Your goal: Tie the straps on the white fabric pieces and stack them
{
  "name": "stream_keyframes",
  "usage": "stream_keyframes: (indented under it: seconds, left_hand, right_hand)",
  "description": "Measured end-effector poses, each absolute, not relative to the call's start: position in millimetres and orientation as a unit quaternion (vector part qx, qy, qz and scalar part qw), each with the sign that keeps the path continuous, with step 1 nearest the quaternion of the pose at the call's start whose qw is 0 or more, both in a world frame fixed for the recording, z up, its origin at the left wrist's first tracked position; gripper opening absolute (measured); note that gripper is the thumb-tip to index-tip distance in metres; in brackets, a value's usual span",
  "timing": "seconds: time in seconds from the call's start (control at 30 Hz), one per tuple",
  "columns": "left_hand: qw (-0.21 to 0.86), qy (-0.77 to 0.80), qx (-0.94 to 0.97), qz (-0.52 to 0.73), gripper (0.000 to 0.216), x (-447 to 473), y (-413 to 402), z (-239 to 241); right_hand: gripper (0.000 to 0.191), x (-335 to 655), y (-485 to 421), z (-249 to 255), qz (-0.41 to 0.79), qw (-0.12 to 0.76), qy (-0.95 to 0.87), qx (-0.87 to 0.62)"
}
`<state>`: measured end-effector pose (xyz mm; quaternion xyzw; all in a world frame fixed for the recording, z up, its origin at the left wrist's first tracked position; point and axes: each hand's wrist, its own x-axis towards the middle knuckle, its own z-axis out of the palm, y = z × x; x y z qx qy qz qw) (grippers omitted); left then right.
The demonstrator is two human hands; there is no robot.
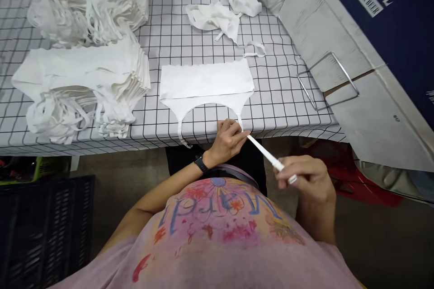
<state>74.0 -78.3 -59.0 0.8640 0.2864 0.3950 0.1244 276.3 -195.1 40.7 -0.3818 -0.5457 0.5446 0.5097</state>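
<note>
A white strappy camisole top (206, 82) lies folded on the checked tablecloth, its two straps toward me. My left hand (228, 139), wearing a dark wristband, pinches the right-hand strap (262, 149) at the table's front edge. My right hand (307, 176) grips the other end of that strap, off the edge and to the right. Between the two hands the strap runs straight and taut. The left-hand strap (180, 131) hangs loosely to the table edge.
Stacks of similar white tops (81, 70) stand at the left. Crumpled white garments (217, 18) lie at the back. A cardboard beer box (342, 54) is on the right, with a metal wire frame (328, 82) against it. A dark plastic crate (44, 230) sits below at left.
</note>
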Motion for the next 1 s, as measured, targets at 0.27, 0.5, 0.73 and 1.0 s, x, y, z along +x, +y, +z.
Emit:
stream_keyframes:
  seconds: [0.27,0.5,0.73,1.0]
  left_hand:
    - [0.081,0.287,0.844,0.446,0.016,81,-73,-52]
    - [0.089,0.31,0.847,0.423,0.017,83,-75,-59]
    - [0.152,0.229,0.894,0.354,0.02,67,-72,-47]
    - [0.127,0.313,0.87,0.36,0.02,45,-15,-28]
  right_hand:
    - [0.024,278,-201,56,0.552,0.374,-0.667,-0.334]
    - [0.03,292,-202,51,0.566,0.362,-0.668,-0.32]
    - [0.037,290,-193,50,0.546,0.396,-0.639,-0.37]
    - [0.02,262,-137,13,0.403,0.545,-0.431,-0.596]
